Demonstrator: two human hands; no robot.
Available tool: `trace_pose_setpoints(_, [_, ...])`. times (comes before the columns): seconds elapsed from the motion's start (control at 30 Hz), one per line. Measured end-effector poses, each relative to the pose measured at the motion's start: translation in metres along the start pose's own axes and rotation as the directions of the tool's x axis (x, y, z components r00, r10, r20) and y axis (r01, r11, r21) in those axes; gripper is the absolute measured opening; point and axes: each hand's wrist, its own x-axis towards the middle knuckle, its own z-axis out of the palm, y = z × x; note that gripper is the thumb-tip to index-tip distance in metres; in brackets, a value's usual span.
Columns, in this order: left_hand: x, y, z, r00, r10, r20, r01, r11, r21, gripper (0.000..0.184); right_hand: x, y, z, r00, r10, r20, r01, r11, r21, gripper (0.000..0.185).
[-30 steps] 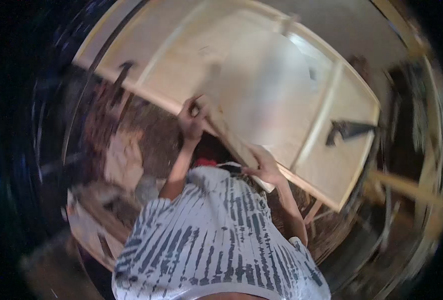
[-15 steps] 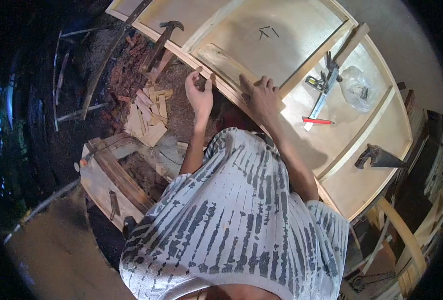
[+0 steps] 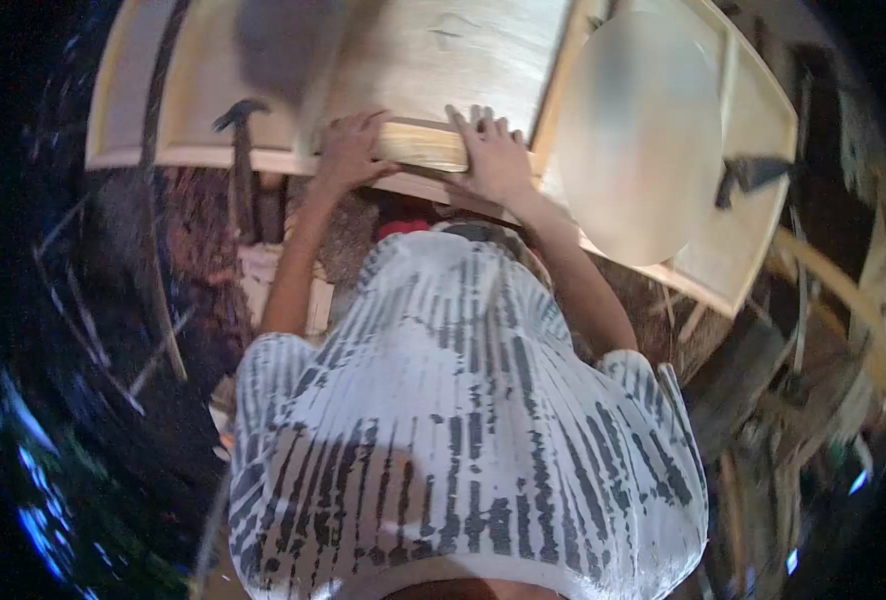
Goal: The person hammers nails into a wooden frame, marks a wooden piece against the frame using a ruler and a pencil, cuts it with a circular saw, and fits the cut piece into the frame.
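A short pale wood block (image 3: 423, 147) lies along the near edge of a framed wooden panel (image 3: 193, 110). My left hand (image 3: 351, 150) grips the block's left end, fingers over the far side and thumb on the near side. At the right end my right hand (image 3: 495, 160) holds the same block, its fingers somewhat apart on top. A claw hammer (image 3: 242, 150) hangs over the panel's near rail, left of my left hand. Some small dark nails (image 3: 449, 36) lie on the panel beyond the block, blurred.
A handsaw (image 3: 753, 176) rests on the panel's right section. A large blurred patch covers the section between it and my right hand. Wood offcuts (image 3: 318, 300) lie on the ground below left, and a long dark strip (image 3: 153, 160) crosses the panel's left side.
My view has turned and shifted. My left hand, earlier raised off the block with fingers curled, has come down onto its left end. My right hand stays at the right end.
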Motion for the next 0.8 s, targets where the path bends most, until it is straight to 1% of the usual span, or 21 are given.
trace_pose_setpoints(0.03, [0.003, 0.013, -0.009, 0.999, 0.012, 0.052, -0.014, 0.999, 0.037, 0.097, -0.011, 0.011, 0.015, 0.997, 0.031, -0.074, -0.034, 0.998, -0.043, 0.103])
trace_pose_setpoints(0.07, [0.004, 0.013, 0.003, 0.994, 0.106, 0.005, -0.106, 0.994, 0.020, 0.090, -0.019, 0.020, 0.020, 0.998, 0.041, 0.041, -0.041, 0.999, -0.001, 0.099])
trace_pose_setpoints(0.1, [0.004, 0.014, 0.012, 0.991, 0.130, 0.013, -0.130, 0.991, -0.001, 0.090, -0.028, 0.024, 0.020, 0.996, 0.070, 0.052, -0.070, 0.997, -0.013, 0.099])
trace_pose_setpoints(0.17, [0.004, 0.015, 0.020, 0.966, 0.257, 0.026, -0.258, 0.963, 0.072, 0.082, -0.034, 0.028, 0.011, 0.993, 0.056, 0.109, -0.057, 0.998, 0.011, 0.096])
trace_pose_setpoints(0.2, [0.002, 0.019, 0.020, 0.959, 0.282, -0.017, -0.280, 0.958, 0.060, 0.077, -0.041, 0.028, 0.008, 0.995, 0.052, 0.090, -0.055, 0.998, 0.024, 0.093])
trace_pose_setpoints(0.23, [-0.003, 0.023, 0.024, 0.956, 0.294, -0.010, -0.293, 0.954, 0.055, 0.077, -0.047, 0.029, 0.012, 0.993, 0.068, 0.092, -0.070, 0.997, 0.024, 0.093])
trace_pose_setpoints(0.3, [-0.013, 0.024, 0.022, 0.956, 0.292, -0.007, -0.290, 0.952, 0.099, 0.077, -0.053, 0.028, 0.018, 0.999, 0.034, 0.030, -0.035, 0.999, 0.035, 0.092])
trace_pose_setpoints(0.33, [-0.015, 0.023, 0.019, 0.951, 0.310, -0.001, -0.308, 0.946, 0.105, 0.077, -0.058, 0.027, 0.019, 0.998, 0.051, 0.020, -0.052, 0.998, 0.039, 0.092])
trace_pose_setpoints(0.4, [-0.026, 0.022, 0.017, 0.951, 0.306, 0.050, -0.309, 0.949, 0.065, 0.077, -0.071, 0.022, 0.022, 1.000, -0.015, 0.012, 0.014, 0.996, 0.084, 0.075])
trace_pose_setpoints(0.43, [-0.031, 0.020, 0.019, 0.951, 0.305, 0.057, -0.308, 0.949, 0.064, 0.077, -0.074, 0.021, 0.035, 1.000, -0.014, 0.015, 0.012, 0.996, 0.090, 0.075])
trace_pose_setpoints(0.5, [-0.034, 0.016, 0.024, 0.945, 0.317, 0.079, -0.326, 0.933, 0.151, 0.079, -0.070, 0.022, 0.059, 0.992, -0.089, -0.090, 0.088, 0.996, -0.015, 0.057])
trace_pose_setpoints(0.53, [-0.034, 0.016, 0.029, 0.946, 0.314, 0.082, -0.324, 0.933, 0.157, 0.079, -0.074, 0.022, 0.057, 0.989, -0.083, -0.126, 0.080, 0.996, -0.028, 0.050])
trace_pose_setpoints(0.57, [-0.037, 0.019, 0.037, 0.956, 0.280, 0.086, -0.288, 0.951, 0.113, 0.080, -0.078, 0.023, 0.055, 0.987, -0.093, -0.129, 0.091, 0.996, -0.021, 0.050])
trace_pose_setpoints(0.6, [-0.040, 0.021, 0.042, 0.968, 0.236, 0.087, -0.243, 0.967, 0.075, 0.080, -0.082, 0.028, 0.055, 0.983, -0.082, -0.167, 0.069, 0.994, -0.082, 0.051])
trace_pose_setpoints(0.63, [-0.039, 0.024, 0.047, 0.964, 0.246, 0.105, -0.252, 0.967, 0.042, 0.082, -0.085, 0.029, 0.058, 0.976, -0.087, -0.199, 0.062, 0.989, -0.132, 0.052])
trace_pose_setpoints(0.7, [-0.041, 0.030, 0.045, 0.969, 0.218, 0.118, -0.217, 0.976, -0.024, 0.085, -0.084, 0.028, 0.055, 0.998, -0.009, 0.058, 0.013, 0.998, -0.063, 0.058])
trace_pose_setpoints(0.73, [-0.045, 0.036, 0.040, 0.974, 0.190, 0.119, -0.183, 0.981, -0.066, 0.088, -0.084, 0.026, 0.051, 0.997, -0.015, 0.070, 0.018, 0.999, -0.051, 0.064])
trace_pose_setpoints(0.77, [-0.061, 0.037, 0.036, 0.980, 0.148, 0.131, -0.143, 0.989, -0.049, 0.089, -0.082, 0.016, 0.045, 0.987, -0.029, 0.159, 0.027, 1.000, 0.010, 0.070])
trace_pose_setpoints(0.8, [-0.064, 0.039, 0.040, 0.984, 0.159, 0.076, -0.160, 0.987, 0.003, 0.091, -0.081, 0.007, 0.035, 0.984, -0.080, 0.160, 0.076, 0.997, 0.032, 0.070])
